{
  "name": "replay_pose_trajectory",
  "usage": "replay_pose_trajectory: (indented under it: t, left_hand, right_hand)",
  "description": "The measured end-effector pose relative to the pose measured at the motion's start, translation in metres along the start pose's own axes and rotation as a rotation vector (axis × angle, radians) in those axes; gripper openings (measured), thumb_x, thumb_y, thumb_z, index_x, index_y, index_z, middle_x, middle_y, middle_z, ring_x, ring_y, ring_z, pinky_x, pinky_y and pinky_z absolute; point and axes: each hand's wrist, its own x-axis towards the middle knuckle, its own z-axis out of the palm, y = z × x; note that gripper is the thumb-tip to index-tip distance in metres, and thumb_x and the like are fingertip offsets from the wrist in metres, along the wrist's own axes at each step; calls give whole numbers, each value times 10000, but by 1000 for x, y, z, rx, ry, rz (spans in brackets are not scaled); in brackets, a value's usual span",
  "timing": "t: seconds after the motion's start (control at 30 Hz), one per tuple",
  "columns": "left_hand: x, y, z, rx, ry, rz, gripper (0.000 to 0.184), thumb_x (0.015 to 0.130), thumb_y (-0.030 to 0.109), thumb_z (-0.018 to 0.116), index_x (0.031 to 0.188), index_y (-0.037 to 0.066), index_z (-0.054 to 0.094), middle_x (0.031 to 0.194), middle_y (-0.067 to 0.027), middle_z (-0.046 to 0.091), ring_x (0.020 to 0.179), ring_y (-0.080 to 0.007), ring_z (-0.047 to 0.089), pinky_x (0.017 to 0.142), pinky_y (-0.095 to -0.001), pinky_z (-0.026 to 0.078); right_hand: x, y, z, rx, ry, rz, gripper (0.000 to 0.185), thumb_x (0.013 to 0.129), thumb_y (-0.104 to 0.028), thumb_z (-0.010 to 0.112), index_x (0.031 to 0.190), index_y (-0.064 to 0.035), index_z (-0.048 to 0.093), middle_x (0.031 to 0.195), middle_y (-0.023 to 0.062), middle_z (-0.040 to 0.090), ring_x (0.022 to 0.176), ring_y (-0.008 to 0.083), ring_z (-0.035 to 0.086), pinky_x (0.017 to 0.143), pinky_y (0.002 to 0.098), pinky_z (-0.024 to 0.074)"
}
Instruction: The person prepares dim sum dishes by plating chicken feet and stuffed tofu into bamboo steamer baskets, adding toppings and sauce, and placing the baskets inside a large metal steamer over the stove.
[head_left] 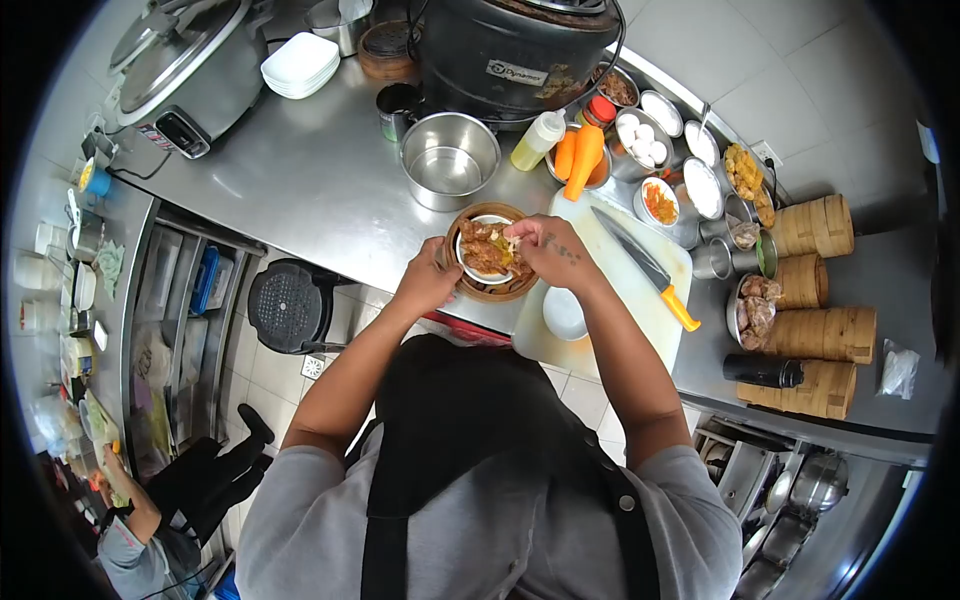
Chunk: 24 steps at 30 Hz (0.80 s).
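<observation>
A round bamboo steamer (524, 287) sits near the counter's front edge, holding a white bowl (462, 252) of brown, saucy meat pieces (485, 250). My left hand (428, 278) grips the steamer's left side, its thumb by the rim. Over the bowl's right side, my right hand (550, 250) has its fingertips pinched together at the food; pale and yellowish bits show there, but what it holds is unclear. Just behind the steamer stands a steel pot (450, 165). A small white bowl (566, 314) rests on the white cutting board (625, 270), below my right forearm.
A yellow-handled knife (645, 262) lies on the board. Beyond it are carrots (588, 160), a squeeze bottle (538, 140) and a bowl of eggs (642, 140). Bamboo steamers (815, 335) line the right counter. A large black cooker (515, 60) stands behind; another person (150, 540) works at left.
</observation>
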Motion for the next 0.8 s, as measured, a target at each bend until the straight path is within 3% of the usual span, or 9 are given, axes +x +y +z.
replay_pose_trajectory:
  t: [0.1,0.2,0.3,0.5,0.6,0.8]
  left_hand:
    - [0,8,-5,-4,-37,-33,575,865,187,666,1343,-2,407,778,-137,642,648,-177,669,510,-293,542]
    - [-1,5,-10,11,-46,-32,533,872,202,673,1317,2,455,767,-122,640,632,-163,655,520,-294,539]
    - [-5,-3,-33,18,-32,18,470,886,226,670,1277,20,512,783,-98,637,626,-138,630,534,-275,529]
    - [-8,-24,-97,-141,41,-32,370,923,210,627,1237,27,555,833,-62,637,639,-108,611,535,-237,505]
    - [1,-28,-135,-158,7,-18,357,929,192,620,1234,17,558,824,-56,637,650,-108,613,551,-234,503]
    - [34,-23,-216,-55,-134,-40,355,929,184,619,1228,1,561,799,-48,632,673,-108,608,584,-230,494]
  right_hand:
    - [5,10,8,-13,8,-96,230,848,-51,565,1037,20,675,807,83,679,694,133,613,660,277,488]
    - [4,6,9,-77,24,-191,194,834,-58,559,974,1,679,946,195,676,857,334,656,788,384,518]
    - [3,13,10,-238,18,-390,173,835,-44,554,953,0,672,980,198,668,881,361,641,807,421,511]
    - [-1,13,16,-248,101,-363,146,808,-13,591,925,-12,677,929,180,671,831,350,640,755,404,518]
    - [2,2,21,-382,104,-241,155,790,9,610,921,-26,685,924,172,667,820,345,640,749,403,519]
    - [-1,-32,30,-286,317,-12,172,810,26,586,938,-24,690,893,154,656,826,322,647,744,380,518]
